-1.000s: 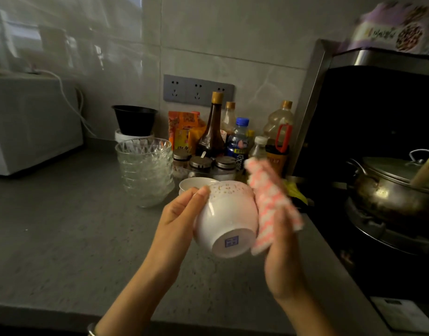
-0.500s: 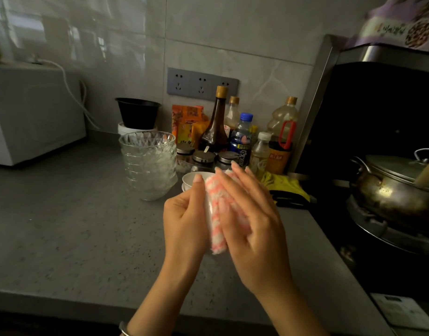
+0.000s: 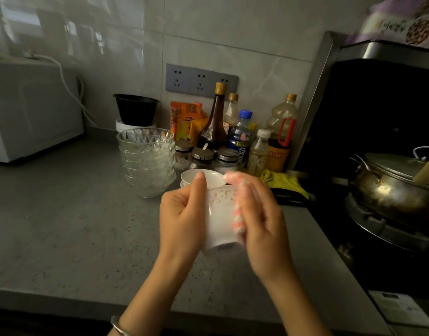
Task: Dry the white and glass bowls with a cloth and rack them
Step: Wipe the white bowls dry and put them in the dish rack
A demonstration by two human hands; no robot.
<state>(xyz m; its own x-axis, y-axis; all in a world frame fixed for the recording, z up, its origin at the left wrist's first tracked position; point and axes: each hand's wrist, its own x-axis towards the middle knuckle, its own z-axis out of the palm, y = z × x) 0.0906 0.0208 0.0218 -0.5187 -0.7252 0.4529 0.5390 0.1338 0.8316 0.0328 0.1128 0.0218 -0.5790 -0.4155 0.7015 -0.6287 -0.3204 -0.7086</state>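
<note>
Grey stone table is carrying a stack of glass bowls and more white bowls, seemingly awaiting drying. Left hand fingers are clasping a white bowl above it while right hand fingers are pressing the pink cloth against its side; no rack is showing, so most work seems left.

A person's left hand grips a white bowl above a grey counter. The right hand presses a pink-striped cloth against its side.
</note>
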